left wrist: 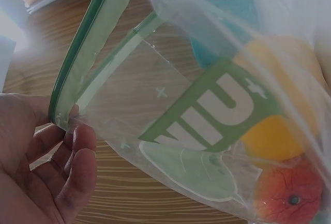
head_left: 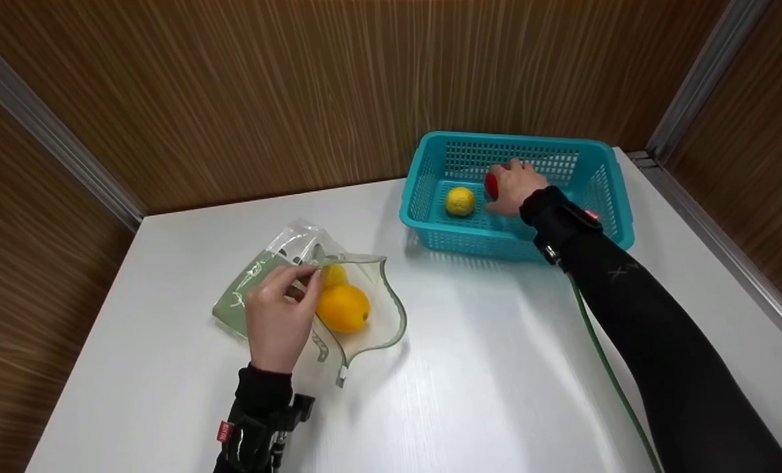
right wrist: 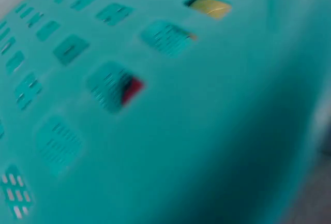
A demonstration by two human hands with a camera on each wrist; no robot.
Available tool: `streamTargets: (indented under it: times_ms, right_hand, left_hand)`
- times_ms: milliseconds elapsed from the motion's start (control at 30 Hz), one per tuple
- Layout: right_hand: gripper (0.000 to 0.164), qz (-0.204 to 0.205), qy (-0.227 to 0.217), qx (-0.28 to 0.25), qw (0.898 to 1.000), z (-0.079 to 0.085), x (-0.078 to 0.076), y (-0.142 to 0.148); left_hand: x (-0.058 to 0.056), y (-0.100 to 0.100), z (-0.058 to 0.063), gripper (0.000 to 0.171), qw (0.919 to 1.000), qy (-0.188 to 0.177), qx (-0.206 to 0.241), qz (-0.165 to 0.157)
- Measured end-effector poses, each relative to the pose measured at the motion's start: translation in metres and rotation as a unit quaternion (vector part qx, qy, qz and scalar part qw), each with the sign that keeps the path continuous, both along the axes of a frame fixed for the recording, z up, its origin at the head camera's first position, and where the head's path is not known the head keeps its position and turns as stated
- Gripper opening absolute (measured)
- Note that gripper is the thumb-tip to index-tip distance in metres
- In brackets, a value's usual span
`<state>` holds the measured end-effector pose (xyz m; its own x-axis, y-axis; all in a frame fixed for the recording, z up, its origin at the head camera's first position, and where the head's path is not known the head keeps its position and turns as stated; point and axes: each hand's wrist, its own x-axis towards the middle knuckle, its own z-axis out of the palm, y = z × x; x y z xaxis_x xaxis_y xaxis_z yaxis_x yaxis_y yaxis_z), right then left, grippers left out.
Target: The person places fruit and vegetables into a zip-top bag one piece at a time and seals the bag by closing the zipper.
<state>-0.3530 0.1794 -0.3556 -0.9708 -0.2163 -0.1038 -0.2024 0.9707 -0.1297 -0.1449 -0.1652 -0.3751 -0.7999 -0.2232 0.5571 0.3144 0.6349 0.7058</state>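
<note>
My left hand (head_left: 280, 315) pinches the rim of a clear zip bag (head_left: 381, 322) between thumb and fingertips, and the bag's mouth gapes open. An orange-yellow fruit (head_left: 343, 309) and a smaller yellow one (head_left: 333, 274) show inside it. The left wrist view also reveals a red-orange fruit (left wrist: 289, 190) low in the bag, beside green print with white letters. Inside the turquoise basket (head_left: 528, 139), my right hand (head_left: 514, 187) grips a red round object (head_left: 491, 186), mostly covered by the fingers. A lemon-like yellow fruit (head_left: 459, 202) lies to its left.
Basket wall (right wrist: 170, 131) fills the right wrist view, hiding the right hand there. A green cable (head_left: 604, 358) runs below the right arm across the white table (head_left: 450, 394). Wood-grain panels (head_left: 285, 98) stand behind and at both sides.
</note>
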Motion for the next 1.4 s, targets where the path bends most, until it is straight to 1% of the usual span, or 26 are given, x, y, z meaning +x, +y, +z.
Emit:
streamTargets:
  times_ms: [133,200,267,400,467,533,633,733,867,1033,1100,1167,1300,1400]
  right_hand:
    - [0.075,0.006,-0.032,0.016,0.999,-0.004,-0.009,0.004]
    - [0.072,0.005,-0.057,0.011,0.998,-0.003,-0.013,0.006]
    - [0.072,0.003,-0.082,0.007,0.997,0.0,-0.018,0.009]
    - [0.078,-0.007,-0.118,0.009,0.993,0.011,-0.029,0.012]
    - [0.082,-0.008,-0.117,0.029,0.993,0.013,-0.037,0.013]
    - [0.085,-0.004,-0.108,0.052,0.993,0.009,-0.046,0.014]
    - [0.084,0.015,-0.099,0.08,0.992,-0.005,-0.06,0.017]
    - [0.084,0.029,-0.1,0.099,0.99,-0.018,-0.068,0.022]
    - [0.083,0.026,-0.083,0.104,0.991,-0.028,-0.07,0.027]
    - [0.089,0.031,-0.058,0.129,0.989,-0.03,-0.067,0.028]
    - [0.092,0.029,-0.05,0.138,0.989,-0.03,-0.066,0.028]
    - [0.094,0.02,-0.045,0.133,0.99,-0.031,-0.066,0.029]
    - [0.098,0.009,-0.055,0.118,0.992,-0.037,-0.068,0.034]
    - [0.096,0.009,-0.066,0.116,0.991,-0.041,-0.069,0.038]
  left_hand:
    - [0.001,0.001,0.0,0.012,0.9999,0.011,-0.007,0.001]
    - [0.002,0.002,0.001,0.011,0.9998,0.017,-0.012,0.003]
    - [0.003,0.002,0.002,0.011,0.9997,0.02,-0.015,0.006]
    - [0.004,0.001,0.003,0.011,0.9997,0.019,-0.012,0.007]
    - [0.005,0.0,0.003,0.011,0.9997,0.018,-0.013,0.007]
    - [0.006,0.0,0.003,0.012,0.9998,0.014,-0.014,0.006]
    - [0.009,0.0,0.004,0.012,0.9999,0.007,-0.01,0.006]
    - [0.011,0.002,0.005,0.012,1.0,-0.002,-0.003,0.001]
    - [0.012,0.003,0.006,0.013,1.0,-0.009,-0.002,0.0]
    - [0.013,0.004,0.005,0.012,1.0,-0.008,-0.005,0.002]
    - [0.014,0.004,0.005,0.012,0.9999,-0.002,-0.01,0.003]
    - [0.014,0.004,0.004,0.012,0.9999,0.005,-0.012,0.001]
    - [0.014,0.005,0.003,0.011,0.9999,0.01,-0.013,-0.001]
    - [0.015,0.006,0.004,0.011,0.9999,0.008,-0.01,-0.004]
